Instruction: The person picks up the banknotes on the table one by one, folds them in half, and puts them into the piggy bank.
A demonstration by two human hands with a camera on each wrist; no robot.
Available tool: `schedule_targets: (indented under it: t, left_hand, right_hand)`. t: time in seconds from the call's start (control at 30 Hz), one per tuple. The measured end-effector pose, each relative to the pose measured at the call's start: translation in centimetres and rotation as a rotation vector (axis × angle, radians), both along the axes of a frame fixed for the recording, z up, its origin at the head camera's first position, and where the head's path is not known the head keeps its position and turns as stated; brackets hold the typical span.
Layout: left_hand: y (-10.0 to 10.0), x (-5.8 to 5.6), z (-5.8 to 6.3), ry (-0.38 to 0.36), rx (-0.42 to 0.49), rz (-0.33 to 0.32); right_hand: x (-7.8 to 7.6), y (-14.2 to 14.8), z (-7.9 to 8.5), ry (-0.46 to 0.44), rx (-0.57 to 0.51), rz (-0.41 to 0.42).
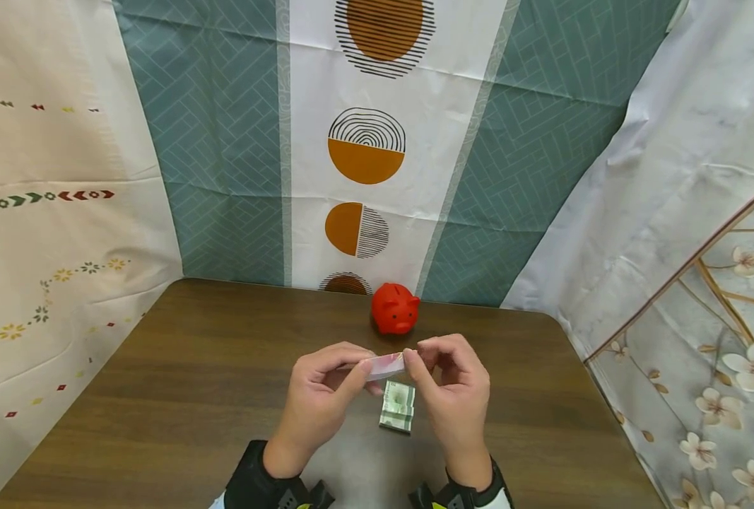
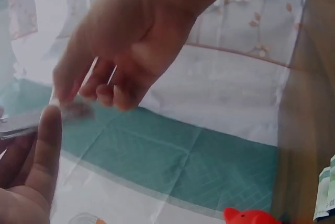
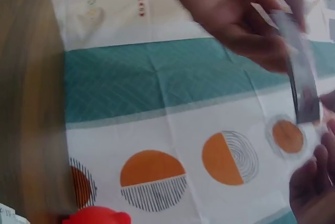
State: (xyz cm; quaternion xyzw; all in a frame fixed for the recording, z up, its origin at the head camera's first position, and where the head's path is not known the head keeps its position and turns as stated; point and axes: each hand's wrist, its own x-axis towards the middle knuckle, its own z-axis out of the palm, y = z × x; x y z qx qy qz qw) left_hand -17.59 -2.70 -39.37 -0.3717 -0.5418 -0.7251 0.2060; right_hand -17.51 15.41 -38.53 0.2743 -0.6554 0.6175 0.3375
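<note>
Teal and white cloth (image 1: 224,141) is hanging behind the table (image 1: 179,396), its pale middle band showing orange and black-lined circles. Cream cloth (image 1: 52,212) with small stitched-looking motifs is covering the left side, and flowered cloth (image 1: 720,396) is draping down the right.

You are holding both hands over the middle of the brown table, raised off the wood. Your left hand (image 1: 319,392) is pinching the left end of a strip (image 1: 386,365), thumb on the near side and fingers behind. Your right hand (image 1: 456,385) is pinching the other end between thumb and fingers, so each grip is narrow, with only the thin strip between. You are keeping your two hands apart, the strip spanning the gap. It is pale with pinkish-red marking, and it is tilting slightly, its right end higher in the head view.

Just below the strip in that view, a green note (image 1: 398,408) is lying creased on the table, between your forearms. Beyond your hands, a red pig (image 1: 395,309) is standing near the far edge, facing you, a slot showing on top. You are wearing black bands (image 1: 249,475) on both wrists, with pale sleeves showing below.
</note>
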Motion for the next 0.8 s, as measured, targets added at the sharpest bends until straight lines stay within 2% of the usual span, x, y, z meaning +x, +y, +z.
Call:
schedule_targets:
  t: [0.03, 0.1, 0.27, 0.37, 0.47, 0.53, 0.6, 0.67, 0.8]
  left_hand:
    - [0.2, 0.1, 0.0, 0.026, -0.009, -0.001]
    - [0.6, 0.1, -0.1, 0.097, -0.037, 0.019]
    - [1.2, 0.0, -0.4, 0.241, -0.086, 0.117]
    - [1.1, -0.1, -0.3, 0.263, -0.095, 0.174]
    - [0.8, -0.1, -0.1, 0.214, -0.093, 0.266]
    - [0.6, 0.0, -0.1, 0.14, -0.1, 0.342]
    - [0.4, 0.0, -0.1, 0.062, -0.11, 0.365]
    - [0.3, -0.1, -0.1, 0.005, -0.119, 0.328]
    - [0.2, 0.0, -0.2, -0.055, -0.12, 0.173]
  right_hand:
    - [0.0, -0.2, -0.1, 0.008, -0.001, -0.023]
    - [0.1, -0.6, -0.3, 0.028, 0.009, -0.011]
    - [0.1, -1.0, -0.8, 0.061, 0.058, 0.152]
    - [0.0, -1.2, -0.8, 0.057, 0.054, 0.204]
    - [0.1, -1.3, -0.7, 0.038, 0.037, 0.212]
    - [0.2, -1.3, -0.7, 0.019, 0.032, 0.204]
    - [0.2, -1.2, -0.6, -0.001, 0.025, 0.203]
    - [0.2, -1.1, -0.6, -0.02, 0.02, 0.204]
    - [0.3, -1.0, -0.5, -0.115, 0.02, 0.186]
